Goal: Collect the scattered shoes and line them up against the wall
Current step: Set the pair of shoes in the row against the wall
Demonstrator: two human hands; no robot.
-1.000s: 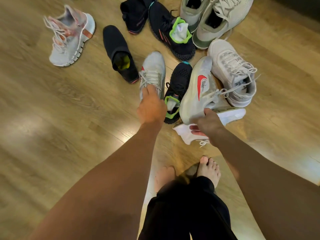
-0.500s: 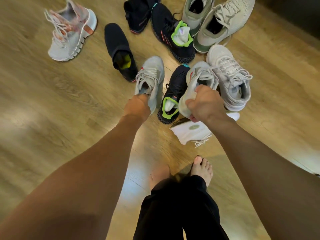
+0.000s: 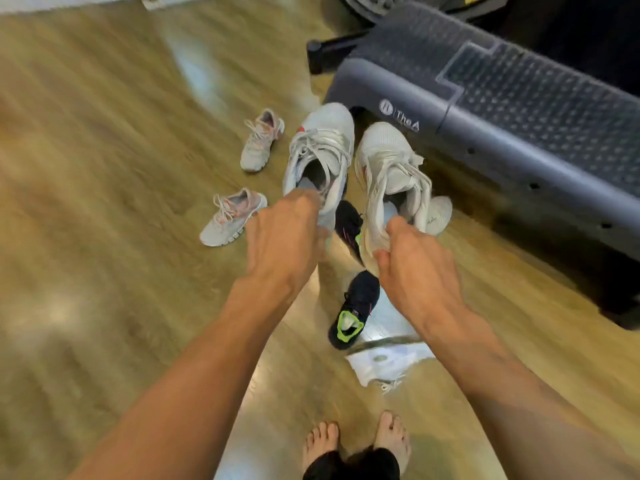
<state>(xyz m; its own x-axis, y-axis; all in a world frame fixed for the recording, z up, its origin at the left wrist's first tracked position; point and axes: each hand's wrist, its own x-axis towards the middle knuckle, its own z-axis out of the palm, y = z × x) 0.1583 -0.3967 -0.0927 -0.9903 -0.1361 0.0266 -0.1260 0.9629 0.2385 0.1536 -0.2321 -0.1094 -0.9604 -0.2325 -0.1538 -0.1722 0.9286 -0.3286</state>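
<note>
My left hand (image 3: pixel 285 237) grips the heel of a light grey sneaker (image 3: pixel 320 150) and holds it off the floor, toe pointing away. My right hand (image 3: pixel 414 268) grips the heel of its matching white-grey sneaker (image 3: pixel 388 168), also lifted. Below them on the wooden floor lie two black sneakers with neon green collars, one (image 3: pixel 355 310) between my arms and one (image 3: pixel 348 223) partly hidden behind the lifted pair. Two pale pink-grey sneakers, the nearer (image 3: pixel 232 216) and the farther (image 3: pixel 261 140), lie apart to the left. Another white shoe (image 3: pixel 438 216) peeks out behind my right hand's sneaker.
A large dark grey step platform (image 3: pixel 502 109) with a studded top stands at the right, close to the held shoes. A white cloth or shoe with laces (image 3: pixel 384 365) lies on the floor near my bare feet (image 3: pixel 356 441). Wooden floor stretches to the left.
Both hands have lifted their grey sneakers off the floor. The view has swung, bringing the step platform and a second pink-grey sneaker into sight; other shoes from the pile have left the frame.
</note>
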